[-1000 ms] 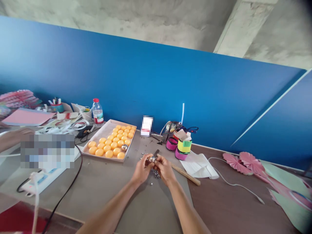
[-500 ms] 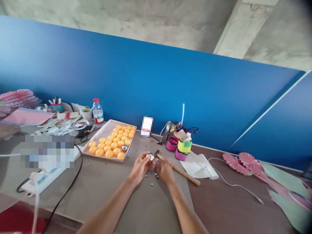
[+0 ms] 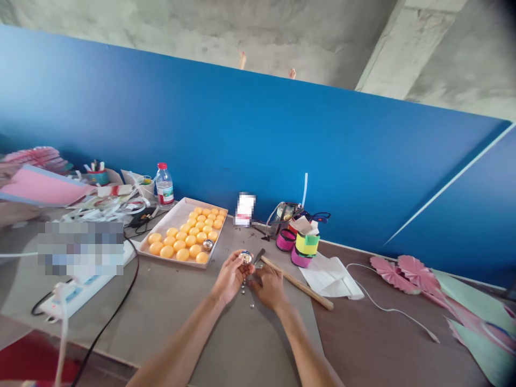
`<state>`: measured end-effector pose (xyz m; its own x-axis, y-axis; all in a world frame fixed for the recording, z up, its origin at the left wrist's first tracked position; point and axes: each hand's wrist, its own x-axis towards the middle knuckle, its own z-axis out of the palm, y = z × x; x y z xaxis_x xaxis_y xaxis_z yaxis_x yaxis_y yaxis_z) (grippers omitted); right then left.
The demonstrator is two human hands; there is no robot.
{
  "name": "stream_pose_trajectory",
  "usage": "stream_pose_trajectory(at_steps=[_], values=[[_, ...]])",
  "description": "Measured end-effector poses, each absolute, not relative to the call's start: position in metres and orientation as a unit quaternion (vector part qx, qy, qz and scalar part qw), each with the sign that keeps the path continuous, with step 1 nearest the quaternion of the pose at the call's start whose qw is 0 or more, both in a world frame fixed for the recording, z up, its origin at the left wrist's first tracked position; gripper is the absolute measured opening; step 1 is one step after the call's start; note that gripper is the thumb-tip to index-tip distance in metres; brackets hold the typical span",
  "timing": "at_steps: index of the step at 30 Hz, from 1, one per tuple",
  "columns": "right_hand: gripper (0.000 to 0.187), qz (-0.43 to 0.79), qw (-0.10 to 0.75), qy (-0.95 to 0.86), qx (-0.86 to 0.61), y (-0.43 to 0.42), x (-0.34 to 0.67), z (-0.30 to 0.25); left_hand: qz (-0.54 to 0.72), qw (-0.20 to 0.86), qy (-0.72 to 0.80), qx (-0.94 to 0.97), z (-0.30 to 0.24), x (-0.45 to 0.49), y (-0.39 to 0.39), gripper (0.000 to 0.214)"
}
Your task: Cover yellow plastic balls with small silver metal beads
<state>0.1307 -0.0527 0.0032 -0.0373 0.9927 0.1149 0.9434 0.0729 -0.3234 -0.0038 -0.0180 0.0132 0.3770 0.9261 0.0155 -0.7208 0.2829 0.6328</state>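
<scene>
Between the thumb and fingers of my left hand [image 3: 229, 277] is a shiny silver ball [image 3: 246, 258]. My right hand [image 3: 269, 285] is closed just beside it, its fingertips near the left fingers; what they hold, if anything, is too small to make out. A hammer [image 3: 304, 286] with a wooden handle lies behind and right of my right hand. A few tiny silver beads [image 3: 252, 306] rest on the table below my hands. To the left is a shallow box [image 3: 171, 215] of orange balls [image 3: 183, 254], with one silver ball [image 3: 207, 245] among them.
A bottle [image 3: 164, 185], a power strip [image 3: 86, 287] and tangled white strips [image 3: 108, 207] are on the left. Colourful bands [image 3: 304, 248], white paper [image 3: 331, 277] and pink paper fans [image 3: 417, 273] lie right. A blue partition [image 3: 242, 134] stands behind; another person's fingers [image 3: 242, 60] show above it.
My right hand has moved slightly left, closer to my left hand and the silver ball. Fingers have appeared above the partition. At far left, the pink sheet has lifted.
</scene>
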Motion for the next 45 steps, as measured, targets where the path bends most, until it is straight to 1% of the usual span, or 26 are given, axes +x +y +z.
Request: stream_pose_trajectory(at_steps=[2,7,18,21,27,31,34,37,40,43,45], values=[[0.026,0.084,0.139,-0.722,-0.672,-0.053,0.13,0.004,0.527,0.785,0.179,0.27,0.014,-0.004,-0.017,0.024],[0.015,0.087,0.143,-0.726,-0.667,-0.053,0.126,0.002,0.524,0.786,0.191,0.268,0.016,-0.004,-0.018,0.024],[0.02,0.071,0.178,-0.734,-0.652,-0.049,0.126,-0.002,0.549,0.739,0.255,0.296,0.014,0.0,-0.014,0.026],[0.021,0.051,0.214,-0.731,-0.645,-0.05,0.127,-0.003,0.55,0.739,0.256,0.293,0.015,-0.001,-0.014,0.026],[0.019,0.018,0.339,-0.699,-0.629,-0.049,0.129,-0.004,0.528,0.783,0.193,0.266,0.014,-0.004,-0.016,0.026],[0.021,0.095,0.441,-0.67,-0.589,-0.044,0.131,-0.008,0.517,0.806,0.166,0.235,0.016,-0.006,-0.016,0.027],[0.019,0.168,0.509,-0.611,-0.582,-0.041,0.131,-0.013,0.515,0.806,0.167,0.242,0.017,-0.006,-0.016,0.025],[0.02,0.296,0.543,-0.524,-0.586,-0.037,0.132,-0.016,0.515,0.803,0.172,0.246,0.014,-0.005,-0.015,0.024],[0.023,0.416,0.588,-0.431,-0.543,-0.034,0.133,-0.018,0.519,0.799,0.172,0.249,0.012,-0.004,-0.015,0.024],[0.023,0.504,0.631,-0.345,-0.478,-0.032,0.134,-0.016,0.523,0.795,0.173,0.255,0.011,-0.004,-0.015,0.024],[0.025,0.542,0.642,-0.313,-0.443,-0.033,0.133,-0.014,0.523,0.793,0.173,0.259,0.012,-0.003,-0.015,0.023]])
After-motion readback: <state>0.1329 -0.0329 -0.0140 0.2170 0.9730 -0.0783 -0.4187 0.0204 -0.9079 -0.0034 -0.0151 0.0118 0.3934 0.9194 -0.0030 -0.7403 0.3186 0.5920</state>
